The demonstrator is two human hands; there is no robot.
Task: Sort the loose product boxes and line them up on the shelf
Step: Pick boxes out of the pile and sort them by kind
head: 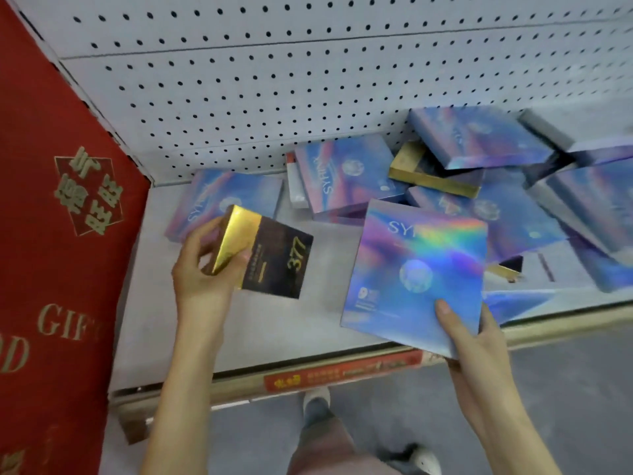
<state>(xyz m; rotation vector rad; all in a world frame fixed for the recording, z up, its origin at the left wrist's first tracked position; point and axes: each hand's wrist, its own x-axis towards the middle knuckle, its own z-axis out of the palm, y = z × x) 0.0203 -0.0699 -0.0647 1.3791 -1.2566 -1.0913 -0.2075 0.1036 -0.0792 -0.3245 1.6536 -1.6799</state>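
Head camera, looking down: both hands are loaded over the shelf [239, 323]. The left hand [202, 269] grips a black and gold box [270, 258] marked 377, fingers curled round its gold end. The box is lifted clear of the shelf near the left end, and tilted. The right hand [469, 334] pinches the near corner of a large holographic box [414, 279], thumb on top and fingers underneath. It holds the box face up over the front edge, about midway along.

Two kinds of box, one in each hand. This reads as the sorting step, with the lining-up barely begun. A second holographic box [222, 197] lies flat in the back left corner against the pegboard back [274, 80]. A third [342, 173] sits just to its right, propped at an angle. Toward the right end there's a jumbled pile [513, 207] of the same blue boxes, overlapping every which way. A gold-rimmed box [431, 176] is wedged in among them. That end is blurred, so no count is possible. A red gift box [61, 234] stands off the left end.

Next, I'd judge, each held box needs a home. The bare stretch along the front left looks open for the black one. The holographic one wants squaring up with its mates at the back. Both need turning square to the front edge before they go down.
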